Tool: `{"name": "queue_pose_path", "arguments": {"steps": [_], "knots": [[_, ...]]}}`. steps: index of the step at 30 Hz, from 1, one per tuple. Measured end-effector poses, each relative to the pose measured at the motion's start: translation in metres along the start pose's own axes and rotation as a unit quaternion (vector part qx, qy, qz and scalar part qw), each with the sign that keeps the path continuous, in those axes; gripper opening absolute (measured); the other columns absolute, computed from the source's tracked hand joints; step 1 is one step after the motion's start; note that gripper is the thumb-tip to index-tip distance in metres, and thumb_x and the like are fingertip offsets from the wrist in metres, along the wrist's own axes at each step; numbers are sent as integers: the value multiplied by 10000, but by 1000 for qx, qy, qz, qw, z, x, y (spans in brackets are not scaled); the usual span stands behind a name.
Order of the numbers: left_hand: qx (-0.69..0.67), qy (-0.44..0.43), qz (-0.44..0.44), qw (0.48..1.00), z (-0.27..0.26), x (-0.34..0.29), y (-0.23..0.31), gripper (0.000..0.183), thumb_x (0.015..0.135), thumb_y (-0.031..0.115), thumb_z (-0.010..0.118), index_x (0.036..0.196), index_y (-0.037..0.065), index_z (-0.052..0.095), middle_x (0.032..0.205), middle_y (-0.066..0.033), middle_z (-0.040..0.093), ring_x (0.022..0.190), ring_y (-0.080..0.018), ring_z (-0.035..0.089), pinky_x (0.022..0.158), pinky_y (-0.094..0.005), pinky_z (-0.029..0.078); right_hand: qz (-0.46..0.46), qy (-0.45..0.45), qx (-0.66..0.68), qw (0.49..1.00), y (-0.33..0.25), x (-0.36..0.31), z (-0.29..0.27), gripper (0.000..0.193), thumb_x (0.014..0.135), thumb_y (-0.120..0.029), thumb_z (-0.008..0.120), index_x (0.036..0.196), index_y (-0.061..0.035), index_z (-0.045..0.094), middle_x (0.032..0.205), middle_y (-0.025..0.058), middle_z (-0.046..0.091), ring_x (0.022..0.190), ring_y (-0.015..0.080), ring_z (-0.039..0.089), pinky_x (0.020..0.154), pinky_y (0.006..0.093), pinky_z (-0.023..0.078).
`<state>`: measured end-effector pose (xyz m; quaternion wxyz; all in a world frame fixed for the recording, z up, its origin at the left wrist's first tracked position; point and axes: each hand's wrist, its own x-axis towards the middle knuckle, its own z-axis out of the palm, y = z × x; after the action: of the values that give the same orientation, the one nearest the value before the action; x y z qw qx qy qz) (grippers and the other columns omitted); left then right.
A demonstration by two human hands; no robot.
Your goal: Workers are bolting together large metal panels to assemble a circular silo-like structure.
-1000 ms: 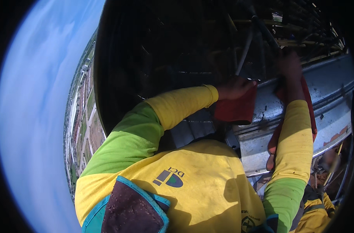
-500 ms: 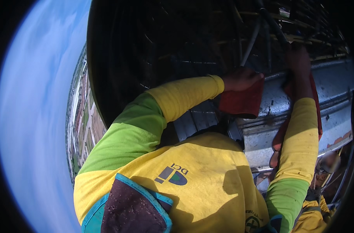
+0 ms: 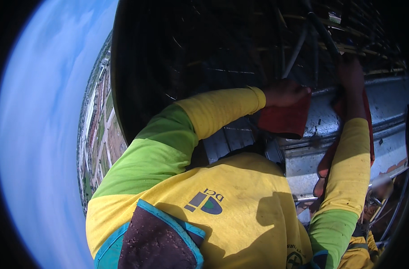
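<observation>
My left hand [image 3: 286, 93] is closed on the upper edge of a red work glove [image 3: 285, 117], whose wide cuff hangs below the fingers. Farther right and higher, my right hand [image 3: 350, 74] is in shadow with its fingers curled, at the lower end of a dark pipe [image 3: 324, 35]. Another red glove [image 3: 370, 127] hangs behind my right forearm, its finger ends [image 3: 323, 168] showing on the left of the sleeve. Whether my right hand grips the pipe or that glove is too dark to tell. Both my sleeves are yellow and green.
A grey sheet-metal panel [image 3: 348, 152] lies beyond my right arm, with thin metal struts [image 3: 296, 51] above. A large dark curved surface [image 3: 137, 58] rises at left. Ground [image 3: 101, 130] shows far below. Another person in yellow [image 3: 359, 255] is at lower right.
The view has shifted slightly, so my arms and the scene sit a little farther right and lower. Both hands keep about the same places and hold as before.
</observation>
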<state>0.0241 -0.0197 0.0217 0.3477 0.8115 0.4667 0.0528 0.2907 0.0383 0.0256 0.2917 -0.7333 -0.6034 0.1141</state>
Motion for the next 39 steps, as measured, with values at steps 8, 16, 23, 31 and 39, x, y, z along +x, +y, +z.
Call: {"name": "queue_pose_path", "arguments": {"steps": [8, 16, 23, 31, 39], "knots": [[-5, -13, 0, 1000, -1, 2, 3, 690, 1076, 582, 424, 1047, -26, 747, 1035, -313, 730, 1057, -479, 700, 943, -540, 517, -12, 25, -6, 1000, 13, 8, 8, 425, 994, -390, 555, 1186, -43, 707, 1207, 286, 698, 1166, 489, 647, 991, 578, 524], [22, 11, 13, 1000, 15, 13, -22, 649, 1087, 543, 441, 1085, -37, 732, 1002, -300, 730, 1020, -462, 707, 931, -513, 524, -8, 17, 16, 1000, 12, 2, 8, 380, 1001, -369, 559, 1190, -83, 724, 1209, 268, 706, 1146, 474, 668, 980, 574, 536], [-22, -9, 11, 1000, 8, 5, -1, 600, 1106, 509, 444, 1166, -24, 712, 1045, -268, 744, 1035, -422, 719, 963, -465, 517, 24, 19, 47, 998, 5, -6, -4, 416, 980, -415, 602, 1209, -93, 732, 1173, 253, 728, 1142, 444, 687, 988, 537, 546], [-20, -42, -17, 999, 8, 9, -13, 622, 1106, 549, 430, 1311, 11, 665, 1203, -288, 698, 1198, -411, 660, 1060, -453, 474, 47, 9, 39, 998, -6, -9, -4, 437, 964, -430, 612, 1190, -74, 730, 1167, 280, 722, 1149, 454, 685, 981, 547, 560], [-27, -67, -94, 993, -11, -9, 27, 876, 1043, 727, 396, 1411, -49, 567, 1378, -297, 611, 1315, -403, 582, 1135, -461, 407, 13, -2, 41, 999, -4, 0, -6, 500, 955, -467, 642, 1191, -34, 716, 1167, 273, 722, 1152, 466, 668, 979, 539, 539]]}}
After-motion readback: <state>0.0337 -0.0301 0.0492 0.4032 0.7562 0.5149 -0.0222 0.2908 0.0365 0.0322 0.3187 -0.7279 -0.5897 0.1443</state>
